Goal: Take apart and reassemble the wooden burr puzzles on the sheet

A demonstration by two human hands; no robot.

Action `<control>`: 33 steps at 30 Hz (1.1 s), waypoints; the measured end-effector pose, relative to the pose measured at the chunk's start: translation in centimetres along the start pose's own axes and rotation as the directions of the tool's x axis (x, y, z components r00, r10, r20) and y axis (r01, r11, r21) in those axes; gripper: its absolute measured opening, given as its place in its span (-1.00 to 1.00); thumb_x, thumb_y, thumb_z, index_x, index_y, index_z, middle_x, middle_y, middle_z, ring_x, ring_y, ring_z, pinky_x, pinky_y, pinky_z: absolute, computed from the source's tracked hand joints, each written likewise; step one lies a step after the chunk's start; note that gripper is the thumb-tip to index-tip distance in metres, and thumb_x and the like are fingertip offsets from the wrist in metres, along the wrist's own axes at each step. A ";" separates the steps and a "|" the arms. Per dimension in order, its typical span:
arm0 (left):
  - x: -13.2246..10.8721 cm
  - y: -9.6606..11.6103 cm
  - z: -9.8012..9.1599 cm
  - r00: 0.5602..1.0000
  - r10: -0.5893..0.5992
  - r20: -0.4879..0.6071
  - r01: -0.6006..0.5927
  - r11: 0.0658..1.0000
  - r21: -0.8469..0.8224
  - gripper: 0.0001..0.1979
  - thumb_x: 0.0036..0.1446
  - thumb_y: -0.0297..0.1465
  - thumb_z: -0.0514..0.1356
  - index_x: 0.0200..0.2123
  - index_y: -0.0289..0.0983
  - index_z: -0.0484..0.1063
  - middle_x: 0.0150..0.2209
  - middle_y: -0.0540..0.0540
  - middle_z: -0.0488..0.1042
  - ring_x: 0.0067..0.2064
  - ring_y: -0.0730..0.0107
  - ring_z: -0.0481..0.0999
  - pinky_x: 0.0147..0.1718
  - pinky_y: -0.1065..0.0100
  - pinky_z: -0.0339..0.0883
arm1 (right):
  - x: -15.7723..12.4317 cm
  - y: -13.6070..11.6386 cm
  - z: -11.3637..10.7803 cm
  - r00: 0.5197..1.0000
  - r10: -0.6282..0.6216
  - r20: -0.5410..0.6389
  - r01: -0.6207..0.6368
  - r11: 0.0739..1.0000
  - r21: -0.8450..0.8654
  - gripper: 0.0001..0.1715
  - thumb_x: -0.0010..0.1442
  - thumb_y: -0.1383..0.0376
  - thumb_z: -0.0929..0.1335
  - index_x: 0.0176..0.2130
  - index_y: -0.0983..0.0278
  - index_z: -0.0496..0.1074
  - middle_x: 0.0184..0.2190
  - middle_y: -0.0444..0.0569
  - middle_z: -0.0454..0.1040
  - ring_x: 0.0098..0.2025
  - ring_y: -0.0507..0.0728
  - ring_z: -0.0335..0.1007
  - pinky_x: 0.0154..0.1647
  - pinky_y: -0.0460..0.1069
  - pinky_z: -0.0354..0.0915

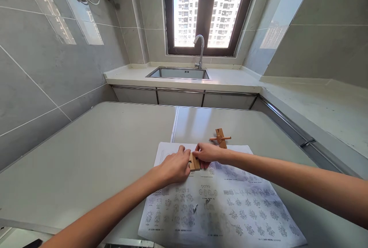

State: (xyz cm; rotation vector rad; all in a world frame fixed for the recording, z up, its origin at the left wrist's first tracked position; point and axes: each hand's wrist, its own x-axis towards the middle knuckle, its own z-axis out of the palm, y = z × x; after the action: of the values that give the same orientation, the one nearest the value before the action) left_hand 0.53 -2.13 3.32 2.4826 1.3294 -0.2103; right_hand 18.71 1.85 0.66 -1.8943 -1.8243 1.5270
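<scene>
Both hands meet over the upper part of a large printed sheet (212, 217) covered in small line diagrams. Between them are light wooden puzzle pieces (194, 163) lying side by side, with dark marks on top. My left hand (176, 165) grips them from the left, its thumb and fingers closed against the edge. From the right, my right hand (206, 154) pinches the same pieces near their far end; its fingertips are partly hidden. Just beyond my right wrist lies a darker wooden piece (219, 133) with a thin wooden stick (225, 138) crossing it.
The sheet lies on a pale table (86, 163) with a seam down its middle. Behind it runs a white counter (230, 75) with a sink (178, 73) and a faucet (200, 50) under a window. A tiled wall (43, 68) borders the left side, and another ledge (322, 106) the right.
</scene>
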 end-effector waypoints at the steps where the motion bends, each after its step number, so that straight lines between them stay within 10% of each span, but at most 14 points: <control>1: -0.1 -0.2 -0.1 1.000 0.011 0.008 -0.011 0.999 -0.032 -0.61 0.21 -0.38 0.10 0.11 -0.27 0.34 0.10 -0.33 0.38 -0.17 -0.01 0.64 -0.22 0.07 0.49 | 0.0 -0.1 0.1 1.000 -0.009 0.004 0.009 1.000 0.004 -0.73 0.39 0.30 0.34 -0.39 0.25 0.40 -0.67 -0.08 0.50 -0.62 0.08 0.49 -0.54 -0.09 0.42; 19: -0.4 -3.1 1.6 0.969 -0.001 -0.247 -0.054 0.975 -0.217 -0.46 0.20 -0.01 0.23 0.12 -0.21 0.44 0.10 -0.24 0.45 -0.17 0.09 0.60 -0.20 0.14 0.47 | -4.1 1.2 1.5 0.971 -0.228 -0.068 0.236 0.960 0.149 -0.69 0.36 0.40 0.31 0.09 0.30 0.35 -0.39 -0.11 0.60 -0.42 0.05 0.54 -0.38 -0.09 0.40; 33: -1.9 -10.2 0.1 0.909 -0.225 -0.352 0.113 0.943 -0.312 -0.32 0.12 0.11 0.25 0.14 -0.24 0.46 0.07 -0.23 0.47 -0.06 0.07 0.59 -0.08 0.18 0.50 | -4.0 4.2 4.0 0.854 -0.442 -0.275 0.448 0.893 -0.042 -0.80 0.29 0.33 0.30 -0.11 0.25 0.47 -0.50 -0.20 0.36 -0.42 0.08 0.27 -0.31 -0.03 0.19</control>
State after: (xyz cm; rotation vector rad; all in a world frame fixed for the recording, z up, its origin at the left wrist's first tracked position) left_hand -8.98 1.61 1.70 2.2307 1.5998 0.4274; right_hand 19.78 -4.69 -1.83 -1.4391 -1.9213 1.0617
